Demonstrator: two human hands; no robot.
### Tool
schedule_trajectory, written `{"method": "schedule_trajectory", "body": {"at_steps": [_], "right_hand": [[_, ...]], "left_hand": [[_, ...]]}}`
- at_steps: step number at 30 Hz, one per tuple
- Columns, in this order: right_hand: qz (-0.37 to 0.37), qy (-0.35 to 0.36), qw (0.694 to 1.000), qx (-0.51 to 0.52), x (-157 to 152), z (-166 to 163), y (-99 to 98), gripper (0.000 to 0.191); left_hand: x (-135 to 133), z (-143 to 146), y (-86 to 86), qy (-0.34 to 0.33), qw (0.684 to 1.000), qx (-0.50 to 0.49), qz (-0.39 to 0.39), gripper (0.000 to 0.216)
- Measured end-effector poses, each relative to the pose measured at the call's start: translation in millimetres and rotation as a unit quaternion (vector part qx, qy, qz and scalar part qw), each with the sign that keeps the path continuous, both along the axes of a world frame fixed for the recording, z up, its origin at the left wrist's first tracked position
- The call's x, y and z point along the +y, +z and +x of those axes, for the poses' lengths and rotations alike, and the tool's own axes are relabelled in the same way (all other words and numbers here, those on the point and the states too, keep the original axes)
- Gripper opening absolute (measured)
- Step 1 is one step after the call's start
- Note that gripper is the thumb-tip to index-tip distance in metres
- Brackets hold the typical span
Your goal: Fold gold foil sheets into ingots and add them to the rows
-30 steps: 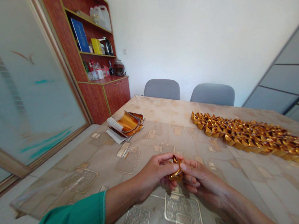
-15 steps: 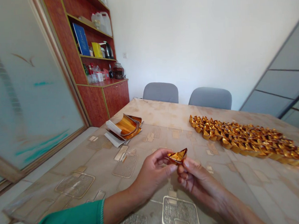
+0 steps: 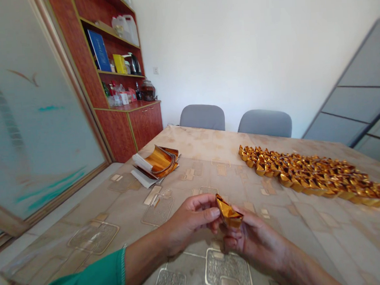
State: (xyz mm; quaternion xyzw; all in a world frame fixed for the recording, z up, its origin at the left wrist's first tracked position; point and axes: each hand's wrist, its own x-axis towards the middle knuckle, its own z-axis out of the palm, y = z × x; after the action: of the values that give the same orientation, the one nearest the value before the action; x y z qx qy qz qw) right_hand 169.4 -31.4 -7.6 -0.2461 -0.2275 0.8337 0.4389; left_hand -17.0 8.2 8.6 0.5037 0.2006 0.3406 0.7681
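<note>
Both my hands meet just above the table's near edge around one small folded gold foil piece (image 3: 228, 212). My left hand (image 3: 189, 220) pinches its left end between thumb and fingers. My right hand (image 3: 252, 239) cups and grips it from below and from the right. The piece stands tilted, its pointed end upward. A long mat of several finished gold foil pieces (image 3: 312, 176) lies in rows across the right half of the table. A stack of flat gold foil sheets (image 3: 155, 162) with white backing lies at the table's left side.
The table (image 3: 97, 218) has a beige patterned cover. Two grey chairs (image 3: 234, 117) stand at its far side. A red-brown shelf cabinet (image 3: 120, 78) with bottles, a kettle and a book stands at the back left, beside a frosted glass door (image 3: 22, 119).
The gold foil piece has been turned in my fingers, from lying level half a second ago to tilted with one point up. My hands have stayed in much the same place.
</note>
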Motion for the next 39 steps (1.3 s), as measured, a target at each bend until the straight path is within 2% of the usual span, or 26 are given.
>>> {"method": "schedule_trajectory", "body": {"at_steps": [4, 8, 11, 14, 19, 25, 33, 39], "right_hand": [[0.004, 0.044, 0.999, 0.024, -1.7, 2.0, -2.3, 0.03], [0.028, 0.113, 0.992, 0.038, -1.8, 4.6, -1.0, 0.034], [0.037, 0.087, 0.995, 0.036, -3.5, 3.6, 1.6, 0.024], [0.036, 0.039, 0.998, 0.046, -4.3, 1.3, 2.9, 0.018], [0.045, -0.001, 0.998, 0.043, -2.3, -1.1, 1.6, 0.023], [0.053, -0.002, 0.999, 0.006, -2.6, -5.2, -0.1, 0.025], [0.063, -0.001, 0.998, -0.021, -2.1, -6.4, -4.6, 0.02], [0.068, -0.009, 0.997, -0.025, -2.0, -3.6, -5.2, 0.018]], "left_hand": [[-1.4, -0.4, 1.8, 0.016, 0.999, 0.003, -0.031, 0.027], [-1.7, -2.2, 5.7, 0.003, 0.999, 0.046, 0.002, 0.028], [-2.5, -2.1, 7.7, -0.006, 0.998, 0.061, 0.016, 0.027], [-5.0, 0.9, 5.7, 0.019, 0.999, 0.027, -0.023, 0.033], [-11.2, 7.4, -0.5, 0.064, 0.99, -0.032, -0.118, 0.035], [-14.7, 8.3, -1.2, 0.075, 0.987, -0.028, -0.14, 0.034], [-14.2, 7.8, -2.2, 0.056, 0.985, -0.021, -0.159, 0.026], [-8.3, 3.9, -4.3, -0.021, 0.967, -0.074, -0.244, 0.019]]}}
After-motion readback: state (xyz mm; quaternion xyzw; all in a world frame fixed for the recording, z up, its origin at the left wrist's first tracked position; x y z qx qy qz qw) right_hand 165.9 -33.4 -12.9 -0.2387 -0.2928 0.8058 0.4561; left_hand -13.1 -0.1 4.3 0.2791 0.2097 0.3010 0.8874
